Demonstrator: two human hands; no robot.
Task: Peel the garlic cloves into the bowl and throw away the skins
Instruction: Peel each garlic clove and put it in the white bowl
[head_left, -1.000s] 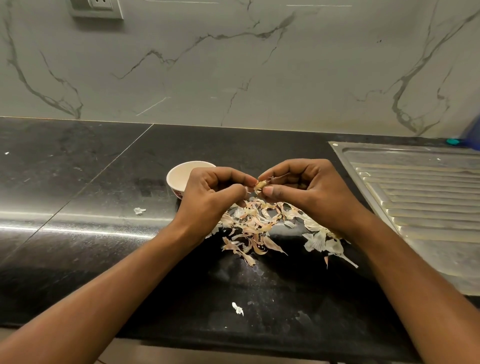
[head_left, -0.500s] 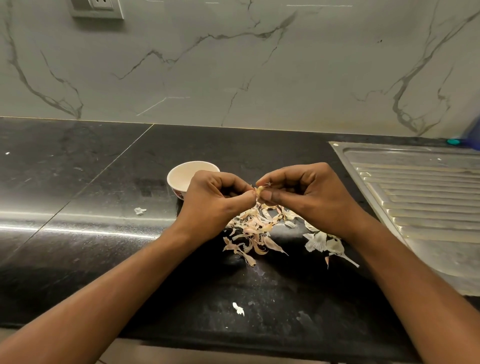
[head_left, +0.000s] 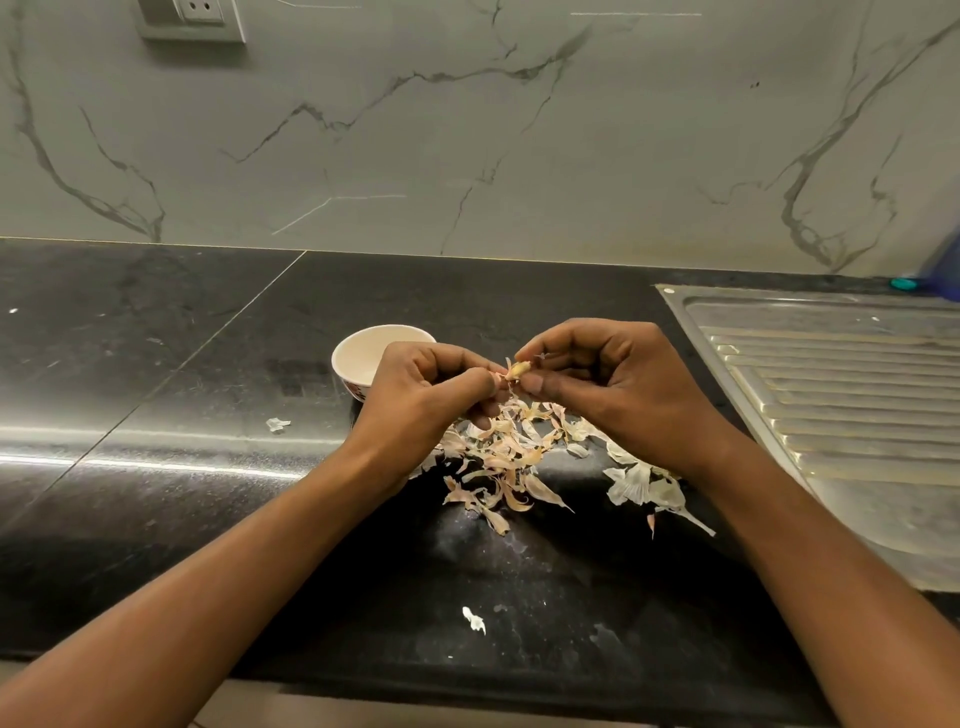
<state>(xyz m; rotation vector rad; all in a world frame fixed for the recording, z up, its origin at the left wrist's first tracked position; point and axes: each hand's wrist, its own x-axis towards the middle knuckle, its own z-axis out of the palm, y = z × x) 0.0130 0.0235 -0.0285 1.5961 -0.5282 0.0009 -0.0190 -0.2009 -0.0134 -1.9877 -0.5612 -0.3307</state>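
Both hands meet above the black counter (head_left: 208, 519). My right hand (head_left: 613, 389) pinches a small garlic clove (head_left: 517, 370) between thumb and forefinger. My left hand (head_left: 431, 400) pinches the clove's skin at its left end, fingers curled. Below the hands lies a pile of papery garlic skins (head_left: 509, 462), with whiter pieces (head_left: 644, 486) to the right. A small white bowl (head_left: 363, 353) stands just behind my left hand, partly hidden by it; its contents are not visible.
A steel sink drainboard (head_left: 841, 405) fills the right side. Stray skin scraps lie at the left (head_left: 278, 424) and near the front edge (head_left: 474, 620). A marble wall with a socket (head_left: 192, 18) rises behind. A blue object (head_left: 943, 265) stands at the far right.
Both hands stayed together on the clove, shifting only slightly; the fingertips have worked at the skin and the clove shows a bit more between them.
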